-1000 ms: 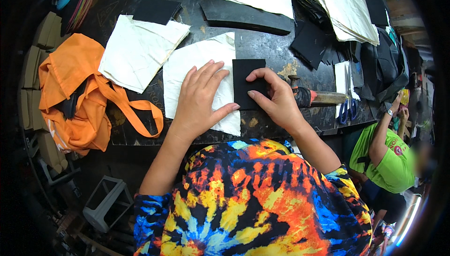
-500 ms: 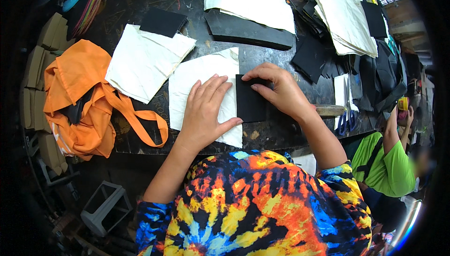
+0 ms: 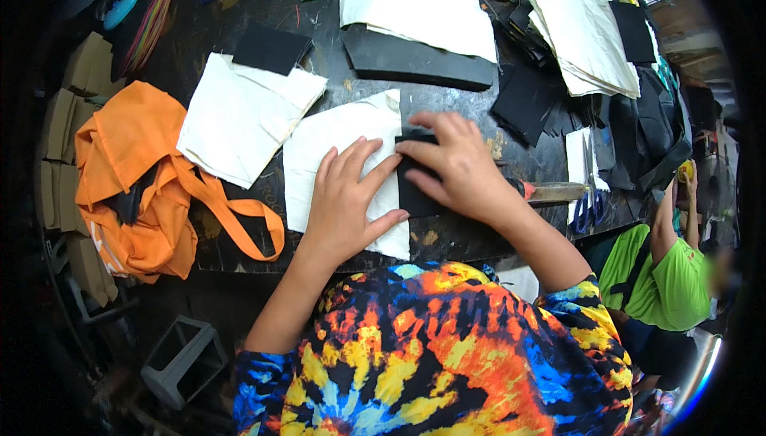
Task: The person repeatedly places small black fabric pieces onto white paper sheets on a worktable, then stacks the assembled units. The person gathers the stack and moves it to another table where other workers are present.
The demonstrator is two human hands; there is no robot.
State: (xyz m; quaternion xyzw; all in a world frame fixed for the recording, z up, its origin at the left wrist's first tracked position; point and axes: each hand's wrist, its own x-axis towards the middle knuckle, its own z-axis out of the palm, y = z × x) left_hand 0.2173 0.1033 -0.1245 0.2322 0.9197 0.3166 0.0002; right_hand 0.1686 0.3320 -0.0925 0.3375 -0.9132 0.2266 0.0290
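Note:
My left hand (image 3: 351, 201) lies flat with spread fingers on a white cloth piece (image 3: 309, 174), its thumb reaching to the cloth's right edge. Along that edge sits a black rectangular piece (image 3: 416, 197), edge to edge with the cloth or slightly overlapping it; I cannot tell which. Over the black piece is my right hand (image 3: 455, 166), fingers apart and bent, the index fingertip touching down near the seam between the two pieces. Nothing is gripped in either hand. Part of the black piece is hidden under the right hand.
A stack of white cloth (image 3: 247, 121) with a black piece (image 3: 271, 49) lies left, beside an orange bag (image 3: 140, 141). Farther back is a dark slab (image 3: 415, 65) under white cloth. Right are a wooden handle (image 3: 554, 192), scissors (image 3: 589, 211) and a person in green (image 3: 666, 276).
My right hand has shifted left, its fingers spreading from a near pinch at the black piece's top to reach the seam. The left hand stays flat on the cloth.

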